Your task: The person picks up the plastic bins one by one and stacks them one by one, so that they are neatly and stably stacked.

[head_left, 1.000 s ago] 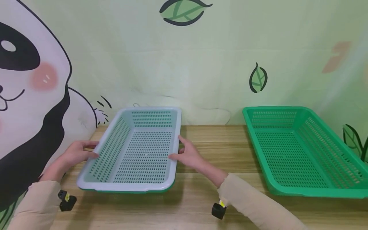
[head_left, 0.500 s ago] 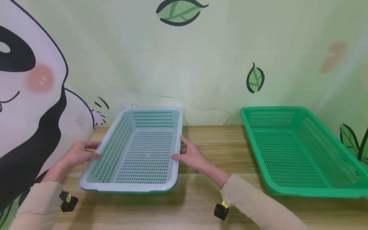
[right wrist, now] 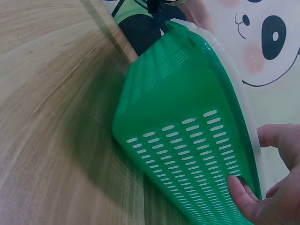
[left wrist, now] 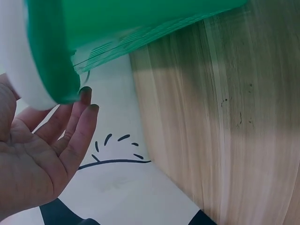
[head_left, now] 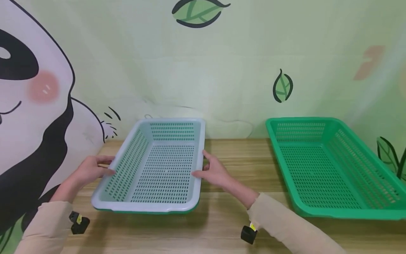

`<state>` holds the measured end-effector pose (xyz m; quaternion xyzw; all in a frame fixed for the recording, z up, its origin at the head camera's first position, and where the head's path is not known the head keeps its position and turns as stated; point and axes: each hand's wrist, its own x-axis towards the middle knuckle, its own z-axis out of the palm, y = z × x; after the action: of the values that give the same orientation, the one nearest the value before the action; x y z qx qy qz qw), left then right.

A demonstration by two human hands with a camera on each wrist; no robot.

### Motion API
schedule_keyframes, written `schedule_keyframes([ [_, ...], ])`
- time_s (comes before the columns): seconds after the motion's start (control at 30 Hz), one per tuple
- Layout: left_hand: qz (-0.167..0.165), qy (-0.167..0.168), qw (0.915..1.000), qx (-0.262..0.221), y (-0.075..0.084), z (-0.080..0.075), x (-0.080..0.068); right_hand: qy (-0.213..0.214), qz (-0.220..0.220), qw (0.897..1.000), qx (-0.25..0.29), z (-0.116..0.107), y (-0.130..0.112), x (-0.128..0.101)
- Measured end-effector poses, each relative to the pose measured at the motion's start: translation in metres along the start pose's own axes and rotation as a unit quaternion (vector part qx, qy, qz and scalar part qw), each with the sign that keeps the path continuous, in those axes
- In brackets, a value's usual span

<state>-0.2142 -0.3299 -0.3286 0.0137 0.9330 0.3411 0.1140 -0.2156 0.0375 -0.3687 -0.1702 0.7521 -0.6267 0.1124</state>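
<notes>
A pale bluish-white slotted plastic basket sits nested inside a green basket, whose outer wall shows plainly in the right wrist view. At the left side rim my left hand grips the pair, thumb over the rim and fingers on the outside. My right hand grips the opposite rim, its thumb over the white edge and a finger against the green wall. Both baskets have bare, perforated floors in the head view. Whether the stack's base touches the table I cannot tell.
Another green slotted basket stands on the right of the wooden table. Behind the table hangs a pale green backdrop printed with leaves and a panda. Small black wrist cameras hang below both sleeves.
The nested baskets have shifted slightly to the right, with both hands keeping their hold on the rims. The head view has also turned slightly.
</notes>
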Motion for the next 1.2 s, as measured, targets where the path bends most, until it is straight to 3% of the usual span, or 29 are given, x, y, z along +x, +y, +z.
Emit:
schedule_keyframes([
  [0.43,0.001,-0.011,0.9996,-0.026,0.004,0.004,0.002,0.002,0.01,1.0,0.015,-0.008,0.003,-0.005],
  [1.03,0.018,-0.014,0.9991,-0.036,0.018,0.014,0.002,0.041,0.032,0.999,0.011,-0.022,0.004,-0.013],
  [1.2,0.021,-0.005,0.9996,-0.018,0.024,0.014,-0.003,0.054,0.042,0.998,0.013,-0.025,0.001,-0.017],
])
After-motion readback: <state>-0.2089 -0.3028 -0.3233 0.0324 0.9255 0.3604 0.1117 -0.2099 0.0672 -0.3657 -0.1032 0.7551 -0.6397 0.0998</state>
